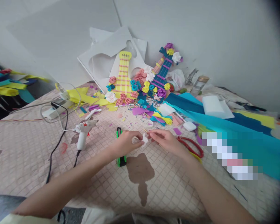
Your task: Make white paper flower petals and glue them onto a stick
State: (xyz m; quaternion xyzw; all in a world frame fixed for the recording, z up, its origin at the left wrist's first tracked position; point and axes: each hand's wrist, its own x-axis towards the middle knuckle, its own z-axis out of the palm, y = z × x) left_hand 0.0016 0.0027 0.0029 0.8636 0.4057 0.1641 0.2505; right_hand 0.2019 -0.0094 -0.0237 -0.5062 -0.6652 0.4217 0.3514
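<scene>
My left hand (pixel 127 143) pinches a small twisted piece of white crepe paper (pixel 145 140) between thumb and fingers, just above the table. From the other side my right hand (pixel 163 140) is closed, its fingertips at the paper's right edge. A thin pale stick (pixel 144 130) shows by these fingertips; which hand has it, if either, I cannot tell. Partly behind my left hand lies a green and black tool (pixel 121 161), perhaps a stapler. Scissors with red handles (pixel 196 148) lie beside my right forearm, their blades hidden.
A white glue gun (pixel 82 137) stands left, its cord trailing forward. Behind it is a power strip (pixel 54 110). A yellow paper guitar (pixel 124 74) and a blue one (pixel 163 71), both with paper flowers, lean at the back. Blue crepe sheets (pixel 254 146) cover the right side.
</scene>
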